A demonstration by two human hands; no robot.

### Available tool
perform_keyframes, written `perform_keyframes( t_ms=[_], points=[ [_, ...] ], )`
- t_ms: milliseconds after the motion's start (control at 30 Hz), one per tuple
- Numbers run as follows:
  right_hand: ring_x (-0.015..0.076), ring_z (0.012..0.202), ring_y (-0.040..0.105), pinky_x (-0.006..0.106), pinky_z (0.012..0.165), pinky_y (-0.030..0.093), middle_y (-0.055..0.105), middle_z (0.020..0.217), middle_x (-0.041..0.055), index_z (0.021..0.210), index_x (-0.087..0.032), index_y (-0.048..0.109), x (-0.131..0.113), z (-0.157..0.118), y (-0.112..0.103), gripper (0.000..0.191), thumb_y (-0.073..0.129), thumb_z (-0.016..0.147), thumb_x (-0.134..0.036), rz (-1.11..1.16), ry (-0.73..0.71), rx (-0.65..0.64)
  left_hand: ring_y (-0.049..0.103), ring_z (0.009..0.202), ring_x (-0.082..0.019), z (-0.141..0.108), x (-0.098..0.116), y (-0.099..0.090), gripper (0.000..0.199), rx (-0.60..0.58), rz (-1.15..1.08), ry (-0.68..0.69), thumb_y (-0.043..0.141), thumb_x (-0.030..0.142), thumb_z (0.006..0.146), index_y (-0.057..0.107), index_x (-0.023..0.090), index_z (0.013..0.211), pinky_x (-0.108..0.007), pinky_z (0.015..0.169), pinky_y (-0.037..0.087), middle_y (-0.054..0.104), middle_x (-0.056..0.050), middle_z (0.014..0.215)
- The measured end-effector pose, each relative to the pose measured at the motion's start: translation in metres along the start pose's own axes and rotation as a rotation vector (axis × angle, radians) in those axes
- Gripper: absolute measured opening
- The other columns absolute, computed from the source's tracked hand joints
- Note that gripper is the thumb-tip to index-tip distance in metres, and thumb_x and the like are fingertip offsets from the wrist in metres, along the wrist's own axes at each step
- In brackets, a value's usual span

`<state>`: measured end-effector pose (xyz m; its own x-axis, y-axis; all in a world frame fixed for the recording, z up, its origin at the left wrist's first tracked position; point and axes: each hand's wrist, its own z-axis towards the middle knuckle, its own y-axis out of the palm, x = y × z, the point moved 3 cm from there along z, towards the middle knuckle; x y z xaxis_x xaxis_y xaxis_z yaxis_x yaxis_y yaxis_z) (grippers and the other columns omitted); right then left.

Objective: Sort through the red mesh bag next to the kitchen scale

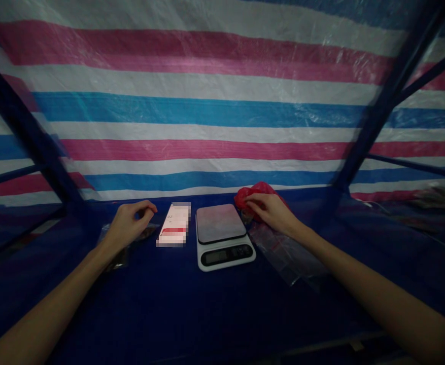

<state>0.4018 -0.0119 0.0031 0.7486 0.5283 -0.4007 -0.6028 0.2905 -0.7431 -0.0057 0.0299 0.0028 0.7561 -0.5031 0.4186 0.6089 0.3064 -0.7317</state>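
My left hand (131,223) hovers over clear plastic bags (121,258) with dark contents. Its thumb and index finger curl together into a ring; whether something small is pinched between the tips is too dim to tell. On the other side, my right hand (270,210) is at a red plastic bag (260,188), thumb and fingers drawn together at its near side. What those fingers grip I cannot make out. Between the hands stands a white kitchen scale (222,228) with a bare metal plate; its display shows no readable number. A lit phone (174,223) lies left of the scale.
Flat clear zip bags (286,253) lie right of the scale, under my right forearm. Blue metal posts (374,121) rise on both sides of the blue tabletop (192,309). Striped plastic sheeting (207,111) hangs behind. More plastic-wrapped items (435,195) sit at the far right.
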Motion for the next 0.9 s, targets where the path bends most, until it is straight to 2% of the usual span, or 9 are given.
perform_keyframes(
  t_ms=[133, 300, 367, 433, 500, 567, 733, 833, 900],
  points=[
    [0.0244, 0.1, 0.071, 0.037, 0.092, 0.052, 0.078, 0.109, 0.0078, 0.104, -0.02, 0.079, 0.0, -0.001, 0.004, 0.018, 0.067, 0.096, -0.03, -0.037, -0.09, -0.181, 0.061, 0.061, -0.017, 0.0, -0.001, 0.002, 0.028, 0.006, -0.002, -0.008, 0.05, 0.035, 0.083, 0.074, 0.022, 0.082, -0.029, 0.061, 0.043, 0.072, -0.002, 0.072],
    [0.0231, 0.094, 0.067, 0.036, 0.09, 0.049, 0.076, 0.099, 0.0069, 0.093, -0.022, 0.08, -0.006, 0.0, 0.004, 0.019, 0.065, 0.097, -0.033, 0.001, -0.129, -0.192, 0.06, 0.061, -0.018, 0.0, -0.001, 0.001, 0.026, 0.051, -0.041, 0.0, 0.051, 0.035, 0.08, 0.073, 0.021, 0.081, -0.03, 0.06, 0.042, 0.069, -0.003, 0.067],
    [0.0223, 0.087, 0.066, 0.036, 0.086, 0.049, 0.075, 0.093, 0.0074, 0.087, -0.02, 0.078, -0.005, 0.002, -0.001, 0.03, 0.056, 0.101, -0.033, 0.016, -0.114, -0.137, 0.06, 0.06, -0.019, -0.001, -0.001, 0.0, 0.026, 0.064, -0.059, 0.003, 0.051, 0.034, 0.08, 0.073, 0.021, 0.079, -0.03, 0.06, 0.042, 0.068, -0.003, 0.067],
    [0.0236, 0.087, 0.066, 0.037, 0.086, 0.049, 0.075, 0.093, 0.0088, 0.088, -0.019, 0.078, 0.002, 0.004, -0.01, 0.031, 0.053, 0.101, -0.031, -0.013, -0.056, 0.004, 0.059, 0.059, -0.019, -0.001, 0.001, -0.001, 0.025, 0.061, -0.063, 0.011, 0.051, 0.034, 0.08, 0.072, 0.021, 0.078, -0.03, 0.059, 0.041, 0.068, -0.003, 0.067],
    [0.0253, 0.091, 0.067, 0.038, 0.088, 0.049, 0.076, 0.097, 0.01, 0.094, -0.018, 0.079, 0.016, 0.006, -0.021, 0.026, 0.054, 0.097, -0.025, -0.088, 0.029, 0.15, 0.057, 0.058, -0.018, -0.001, 0.002, -0.002, 0.025, 0.061, -0.061, 0.02, 0.051, 0.033, 0.08, 0.072, 0.02, 0.077, -0.03, 0.059, 0.04, 0.067, -0.003, 0.065],
    [0.0266, 0.092, 0.067, 0.038, 0.089, 0.049, 0.076, 0.1, 0.0118, 0.097, -0.015, 0.079, 0.033, 0.006, -0.027, 0.027, 0.054, 0.088, -0.013, -0.172, 0.102, 0.175, 0.056, 0.057, -0.018, 0.0, 0.003, -0.002, 0.024, 0.068, -0.063, 0.024, 0.051, 0.033, 0.08, 0.072, 0.02, 0.077, -0.03, 0.059, 0.039, 0.066, -0.003, 0.063],
    [0.0282, 0.093, 0.068, 0.036, 0.088, 0.051, 0.076, 0.093, 0.0134, 0.078, -0.013, 0.078, 0.049, 0.007, -0.018, 0.028, 0.056, 0.07, 0.002, -0.213, 0.033, -0.07, 0.057, 0.058, -0.018, 0.001, 0.004, -0.002, 0.023, 0.076, -0.084, 0.041, 0.052, 0.033, 0.078, 0.071, 0.02, 0.075, -0.03, 0.06, 0.04, 0.069, -0.004, 0.066],
    [0.0269, 0.105, 0.066, 0.035, 0.096, 0.049, 0.076, 0.105, 0.0119, 0.085, -0.015, 0.079, 0.039, 0.008, -0.008, 0.028, 0.057, 0.076, 0.0, -0.183, -0.077, -0.146, 0.057, 0.058, -0.018, 0.001, 0.001, -0.002, 0.024, 0.069, -0.086, 0.06, 0.052, 0.034, 0.079, 0.072, 0.019, 0.076, -0.03, 0.059, 0.039, 0.068, -0.004, 0.066],
    [0.0245, 0.103, 0.067, 0.034, 0.094, 0.05, 0.076, 0.106, 0.01, 0.089, -0.016, 0.078, 0.032, 0.007, -0.001, 0.027, 0.056, 0.08, -0.002, -0.166, -0.123, -0.19, 0.057, 0.059, -0.018, 0.001, -0.002, -0.002, 0.026, 0.086, -0.079, 0.067, 0.052, 0.033, 0.081, 0.072, 0.018, 0.078, -0.03, 0.059, 0.039, 0.068, -0.004, 0.066]
  ],
)
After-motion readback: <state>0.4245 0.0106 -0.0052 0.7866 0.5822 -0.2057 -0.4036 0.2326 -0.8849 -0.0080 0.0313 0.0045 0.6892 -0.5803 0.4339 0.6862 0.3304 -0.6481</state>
